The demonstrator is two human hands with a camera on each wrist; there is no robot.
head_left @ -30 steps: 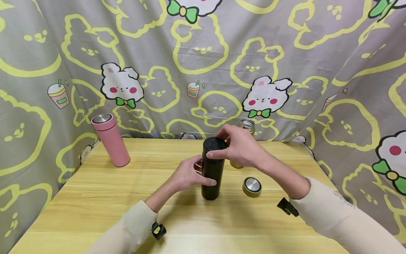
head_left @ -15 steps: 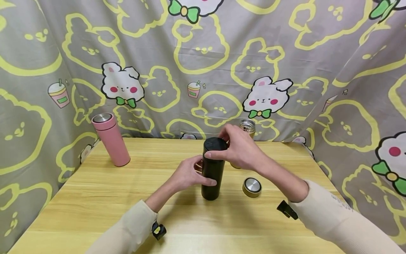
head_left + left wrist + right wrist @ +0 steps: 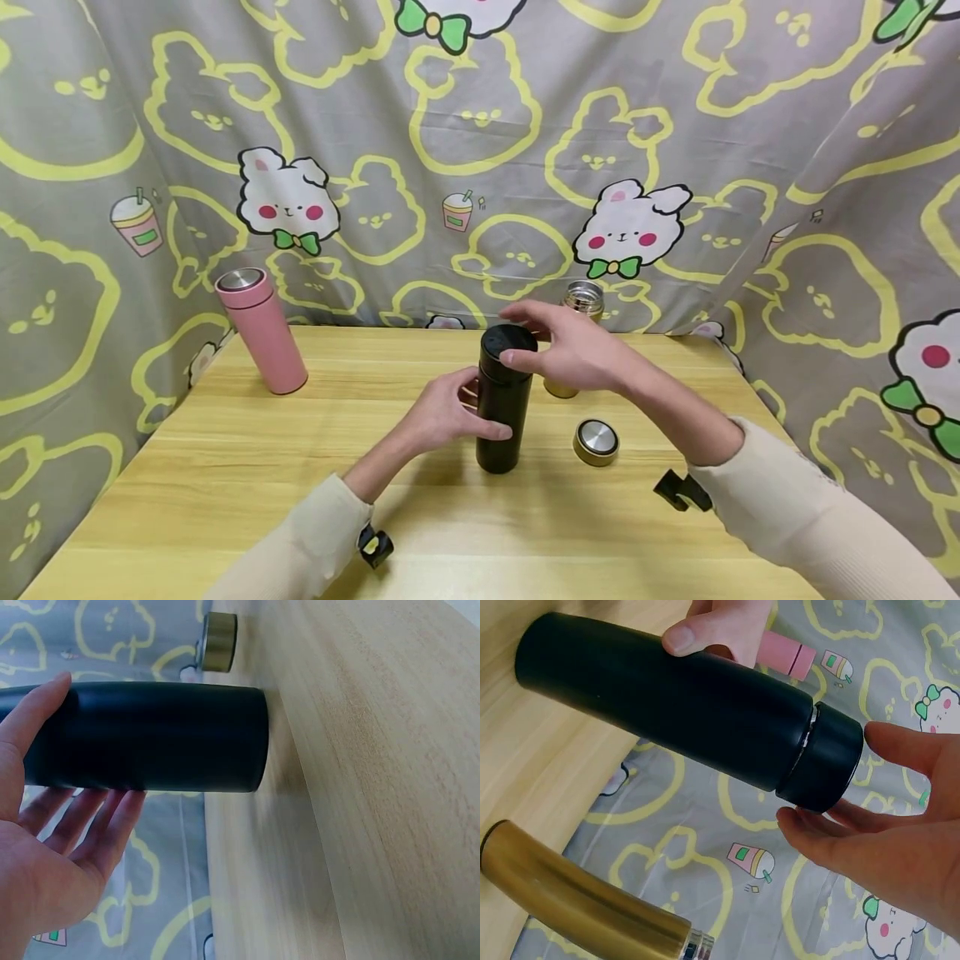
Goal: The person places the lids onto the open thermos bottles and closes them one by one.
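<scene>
A black thermos bottle (image 3: 504, 404) stands upright on the table in the middle of the head view. My left hand (image 3: 444, 410) grips its body, thumb in front and fingers behind. Around the black cap (image 3: 823, 759), my right hand (image 3: 579, 348) is spread with fingers nearly straight; the thumb and fingertips are at the cap's edge, and whether they touch it I cannot tell. A thin gap shows at the seam between cap and body in the right wrist view. Behind the right hand, partly hidden, is a lidless gold thermos bottle (image 3: 585, 896).
To the right of the black bottle lies a gold lid (image 3: 597, 442) with a silver top. A pink thermos bottle (image 3: 268, 337), lid on, stands at the back left. A patterned curtain (image 3: 375, 200) hangs behind the wooden table (image 3: 450, 533) and along both sides.
My right hand has loosened from the cap: its fingers have straightened and its thumb has shifted right. The left hand and the black bottle stay in place.
</scene>
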